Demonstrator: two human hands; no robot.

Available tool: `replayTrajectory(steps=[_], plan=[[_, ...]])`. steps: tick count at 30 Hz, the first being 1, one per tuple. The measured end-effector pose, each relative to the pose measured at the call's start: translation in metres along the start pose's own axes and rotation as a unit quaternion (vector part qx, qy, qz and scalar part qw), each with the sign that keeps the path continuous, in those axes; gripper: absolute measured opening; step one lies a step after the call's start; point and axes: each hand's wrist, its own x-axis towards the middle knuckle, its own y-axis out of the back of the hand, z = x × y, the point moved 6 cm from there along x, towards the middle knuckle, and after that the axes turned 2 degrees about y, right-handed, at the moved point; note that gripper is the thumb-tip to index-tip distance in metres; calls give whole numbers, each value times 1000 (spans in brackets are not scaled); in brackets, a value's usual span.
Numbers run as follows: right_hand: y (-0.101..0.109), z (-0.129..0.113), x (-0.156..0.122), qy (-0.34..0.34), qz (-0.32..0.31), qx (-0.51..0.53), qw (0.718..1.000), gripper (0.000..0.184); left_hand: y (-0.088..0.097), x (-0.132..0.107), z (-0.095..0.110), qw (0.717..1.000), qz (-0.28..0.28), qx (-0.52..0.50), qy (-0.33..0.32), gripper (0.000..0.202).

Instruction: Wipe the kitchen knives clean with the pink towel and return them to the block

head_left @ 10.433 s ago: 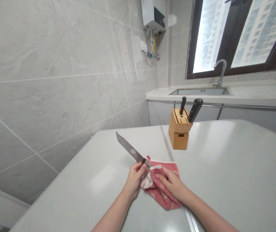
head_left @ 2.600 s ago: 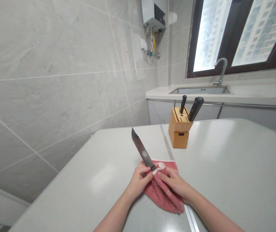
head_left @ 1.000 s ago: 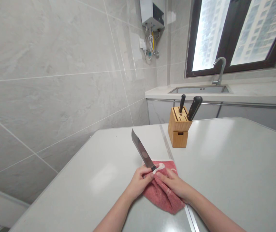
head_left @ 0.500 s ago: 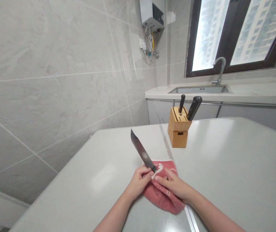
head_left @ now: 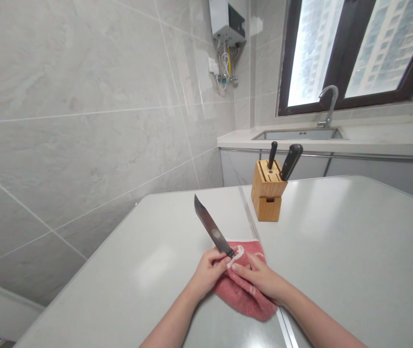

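Observation:
My left hand (head_left: 207, 274) is closed around the base of a long steel knife (head_left: 210, 226), whose blade points up and away to the left. The handle is hidden inside a pink-red towel (head_left: 242, 290) bunched on the white table (head_left: 336, 251). My right hand (head_left: 260, 279) is wrapped over the towel where it covers the handle, fingers pressed together, and touches my left hand.
A wooden knife block (head_left: 267, 193) with two black-handled knives stands behind the towel. A seam runs down the table beside it. Further back are a counter with a sink (head_left: 298, 136) and tap under a window. A tiled wall borders the left.
The knife blade has swung from leaning far left to a steeper angle over ten seconds. The towel has bunched up tighter. In the last second almost nothing has moved.

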Motion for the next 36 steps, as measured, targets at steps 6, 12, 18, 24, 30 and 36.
replayTrajectory(steps=[6,12,18,24,30,36], plan=[[-1,-6,2,25,-7,4,1000,42,-1,-1,1,999,0,-34,9,26],[-2,-7,2,28,-17,-2,999,44,0,-2,0,990,22,-135,44,27],[-2,-16,-1,9,-8,-25,1000,45,9,0,8,975,85,-200,38,26],[-1,-21,0,24,-11,-34,999,46,11,0,9,957,102,-267,51,31],[0,-19,0,21,-16,-70,997,45,10,-2,5,952,87,-289,49,26],[0,-17,0,21,-11,-68,997,41,5,-2,8,954,55,-293,43,37]])
